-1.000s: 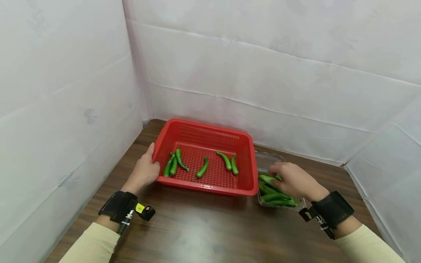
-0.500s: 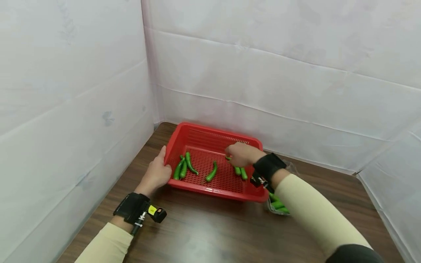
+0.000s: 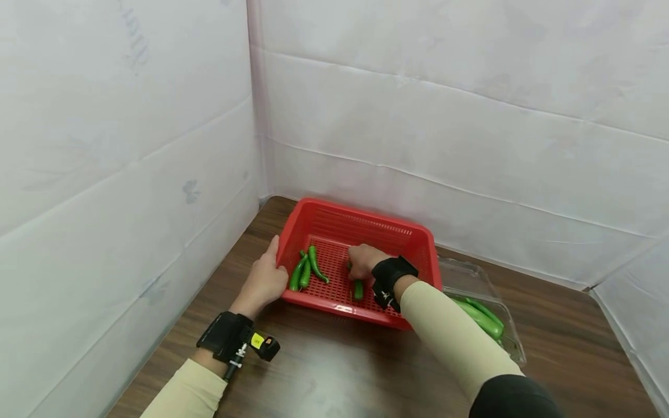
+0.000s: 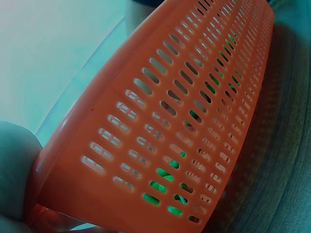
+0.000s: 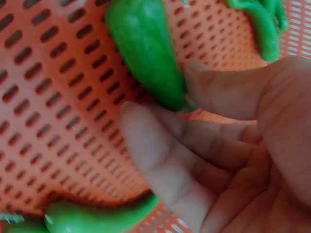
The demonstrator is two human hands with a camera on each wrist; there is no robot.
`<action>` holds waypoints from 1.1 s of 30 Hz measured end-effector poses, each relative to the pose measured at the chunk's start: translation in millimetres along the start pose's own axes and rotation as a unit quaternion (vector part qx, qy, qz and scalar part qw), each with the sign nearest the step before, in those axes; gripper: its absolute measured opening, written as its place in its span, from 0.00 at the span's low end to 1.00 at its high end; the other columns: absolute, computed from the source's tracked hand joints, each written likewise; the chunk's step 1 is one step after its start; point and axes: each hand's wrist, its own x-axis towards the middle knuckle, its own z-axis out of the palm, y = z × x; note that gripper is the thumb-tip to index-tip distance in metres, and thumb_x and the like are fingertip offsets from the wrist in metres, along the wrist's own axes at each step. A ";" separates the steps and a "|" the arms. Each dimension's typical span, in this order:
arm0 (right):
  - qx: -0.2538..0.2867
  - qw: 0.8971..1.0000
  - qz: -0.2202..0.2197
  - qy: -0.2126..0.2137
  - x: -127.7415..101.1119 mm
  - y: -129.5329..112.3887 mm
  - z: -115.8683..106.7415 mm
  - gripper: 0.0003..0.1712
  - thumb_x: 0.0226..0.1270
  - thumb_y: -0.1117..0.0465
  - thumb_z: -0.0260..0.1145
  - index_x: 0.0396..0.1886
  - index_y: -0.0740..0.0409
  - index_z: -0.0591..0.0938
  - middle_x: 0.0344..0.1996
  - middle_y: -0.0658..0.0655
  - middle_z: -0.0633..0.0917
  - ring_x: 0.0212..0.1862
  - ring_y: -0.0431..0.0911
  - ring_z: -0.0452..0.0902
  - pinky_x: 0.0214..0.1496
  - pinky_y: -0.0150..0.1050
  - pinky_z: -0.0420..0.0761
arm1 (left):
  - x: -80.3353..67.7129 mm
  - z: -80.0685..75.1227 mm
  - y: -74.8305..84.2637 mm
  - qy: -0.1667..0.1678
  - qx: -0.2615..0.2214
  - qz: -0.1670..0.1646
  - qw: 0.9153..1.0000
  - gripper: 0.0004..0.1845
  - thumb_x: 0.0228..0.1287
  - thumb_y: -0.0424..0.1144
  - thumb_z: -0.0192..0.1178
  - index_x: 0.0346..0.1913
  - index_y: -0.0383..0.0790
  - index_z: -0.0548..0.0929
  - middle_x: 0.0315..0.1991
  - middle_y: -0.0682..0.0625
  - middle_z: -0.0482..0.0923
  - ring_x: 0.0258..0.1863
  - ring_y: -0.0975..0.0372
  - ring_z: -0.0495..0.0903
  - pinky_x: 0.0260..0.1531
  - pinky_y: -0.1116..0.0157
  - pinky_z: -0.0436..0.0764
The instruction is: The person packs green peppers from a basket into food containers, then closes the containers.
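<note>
A red plastic basket (image 3: 366, 213) with slotted walls sits on the table, green chili peppers (image 3: 316, 266) lying at its left end. My left hand (image 3: 263, 281) grips its left rim; in the left wrist view the thumb (image 4: 14, 160) laps the basket's edge (image 4: 73, 126). Reaching into the middle of the basket is my right hand (image 3: 366, 261). In the right wrist view its thumb and fingers pinch the narrow end of a green chili pepper (image 5: 146, 53). Another pepper (image 5: 97, 216) lies on the basket floor beneath this hand. My right wrist hides the basket's right part.
A clear plastic box (image 3: 514, 342) with its lid (image 3: 465, 276) folded open stands right of the basket, with more green peppers (image 3: 483, 319) inside. The right forearm passes over its near side. White sheeted walls (image 3: 444, 116) enclose the wooden table (image 3: 324, 371) behind and at the sides.
My right hand has gone left from the clear box into the basket, then farther left to its middle. The left hand keeps its grip on the rim. The head view has swung left.
</note>
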 end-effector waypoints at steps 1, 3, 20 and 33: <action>0.018 1.000 0.006 0.000 0.5 0.8 2.2 0.08 0.68 0.63 0.72 0.43 0.60 0.83 0.36 0.56 0.84 0.28 0.44 0.83 0.28 0.37 0.84 | -1.1 0.7 0.6 0.001 -0.001 0.000 1.000 0.41 0.75 0.29 0.43 0.86 0.41 0.39 0.81 0.32 0.57 0.77 0.41 0.65 0.74 0.39 0.67; 0.057 0.998 0.020 -0.006 1.3 2.1 5.9 0.08 0.68 0.66 0.71 0.43 0.61 0.82 0.37 0.59 0.85 0.26 0.47 0.86 0.25 0.39 0.87 | -3.3 1.2 1.6 0.002 -0.004 0.000 1.000 0.41 0.75 0.29 0.43 0.86 0.41 0.39 0.81 0.32 0.58 0.77 0.41 0.66 0.73 0.39 0.67; 0.107 0.992 0.051 -0.042 6.0 0.4 10.3 0.03 0.70 0.69 0.64 0.34 0.61 0.80 0.29 0.60 0.86 0.22 0.49 0.87 0.22 0.40 0.86 | -9.2 -5.1 1.5 -0.004 -0.011 -0.015 1.000 0.41 0.76 0.30 0.43 0.86 0.43 0.38 0.83 0.36 0.53 0.80 0.42 0.60 0.76 0.40 0.63; 0.156 0.985 0.061 -0.051 3.9 4.9 17.3 0.08 0.72 0.68 0.63 0.31 0.64 0.84 0.26 0.61 0.88 0.22 0.50 0.87 0.24 0.40 0.86 | -11.4 -1.0 -2.3 0.002 -0.020 -0.012 1.000 0.41 0.75 0.28 0.44 0.86 0.43 0.40 0.82 0.34 0.56 0.78 0.40 0.63 0.73 0.38 0.66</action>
